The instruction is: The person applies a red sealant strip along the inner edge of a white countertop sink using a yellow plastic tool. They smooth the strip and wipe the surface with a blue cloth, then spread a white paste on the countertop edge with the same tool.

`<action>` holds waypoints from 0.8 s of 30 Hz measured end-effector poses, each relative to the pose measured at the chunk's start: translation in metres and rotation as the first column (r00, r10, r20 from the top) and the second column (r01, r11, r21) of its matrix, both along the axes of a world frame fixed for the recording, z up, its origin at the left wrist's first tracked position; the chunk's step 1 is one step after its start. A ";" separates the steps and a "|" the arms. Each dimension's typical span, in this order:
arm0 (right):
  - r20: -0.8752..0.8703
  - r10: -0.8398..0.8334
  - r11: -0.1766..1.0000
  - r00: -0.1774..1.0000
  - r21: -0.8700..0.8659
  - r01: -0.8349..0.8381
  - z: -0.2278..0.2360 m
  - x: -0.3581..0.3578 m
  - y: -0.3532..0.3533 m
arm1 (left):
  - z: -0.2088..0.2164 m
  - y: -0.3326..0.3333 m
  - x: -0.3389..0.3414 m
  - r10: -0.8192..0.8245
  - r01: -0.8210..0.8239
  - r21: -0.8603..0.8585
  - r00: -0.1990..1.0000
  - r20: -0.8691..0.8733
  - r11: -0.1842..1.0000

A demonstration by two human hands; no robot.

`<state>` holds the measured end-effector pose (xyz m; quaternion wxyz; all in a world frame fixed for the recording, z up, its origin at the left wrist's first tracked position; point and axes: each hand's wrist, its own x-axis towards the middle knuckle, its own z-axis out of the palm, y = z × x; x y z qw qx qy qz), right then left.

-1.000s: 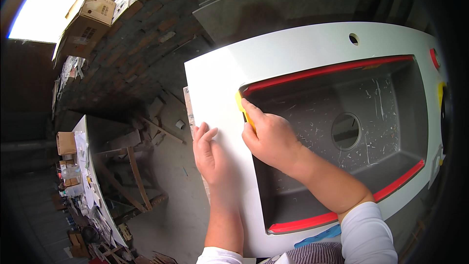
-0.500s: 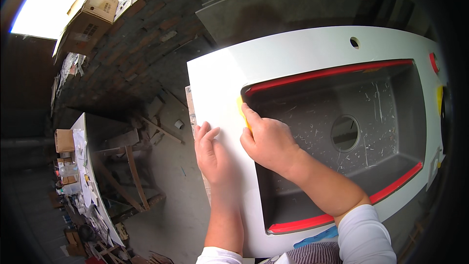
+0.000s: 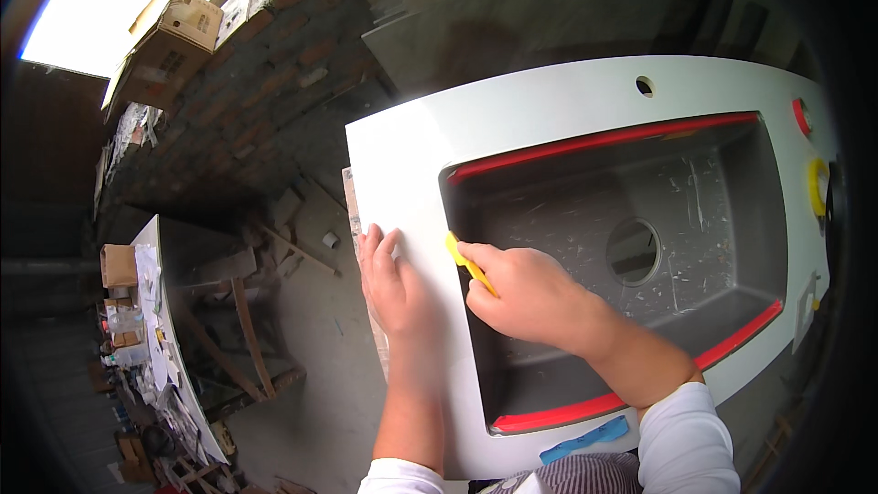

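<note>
My right hand [image 3: 526,297] is closed around a slim yellow tool [image 3: 474,273] whose exact kind I cannot make out. The tool's tip meets the left rim of a dark grey sink basin [image 3: 567,229]. Red tape [image 3: 622,139] runs along the basin's far and near edges; the left edge shows none. The basin sits in a white countertop [image 3: 402,165]. My left hand [image 3: 391,285] rests on the countertop's left part, fingers loosely stretched and nothing in them. White scraps and streaks lie in the basin around the round drain hole [image 3: 633,252].
At the countertop's right end are a red tape roll [image 3: 802,117] and a yellow tape roll [image 3: 819,187]. Blue tape [image 3: 585,439] lies near the front edge. A cluttered table [image 3: 174,357] stands left, with wood pieces on the floor and a cardboard box [image 3: 174,41] by the brick wall.
My right hand and the yellow tool have slid toward me along the basin's left edge. More of the blue tape shows. My left hand keeps its place on the countertop.
</note>
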<state>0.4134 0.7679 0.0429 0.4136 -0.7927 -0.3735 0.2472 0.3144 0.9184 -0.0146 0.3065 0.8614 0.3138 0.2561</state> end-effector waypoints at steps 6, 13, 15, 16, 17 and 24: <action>-0.155 0.056 0.996 0.986 0.077 -0.045 0.030 -0.012 -0.048 | -0.003 0.000 0.005 0.004 0.023 0.166 0.987 -0.161 0.986; -0.446 0.134 0.988 0.885 -0.009 -0.154 0.058 -0.037 -0.118 | -0.001 0.003 0.004 -0.005 0.132 0.320 0.929 -0.370 0.938; -0.471 0.072 0.996 0.879 -0.020 -0.092 0.055 -0.049 -0.142 | -0.001 0.010 0.003 -0.071 0.211 0.315 0.913 -0.403 0.926; -0.484 0.048 0.998 0.874 -0.022 -0.067 0.054 -0.054 -0.153 | -0.001 0.012 0.001 -0.078 0.222 0.323 0.911 -0.405 0.920; -0.529 0.022 0.994 0.848 -0.082 -0.077 0.054 -0.057 -0.164 | -0.002 0.014 0.001 -0.084 0.235 0.333 0.908 -0.411 0.913; -0.797 -0.142 0.990 0.587 -0.103 0.099 0.032 -0.099 -0.220 | 0.000 0.014 0.001 -0.072 0.231 0.340 0.904 -0.421 0.912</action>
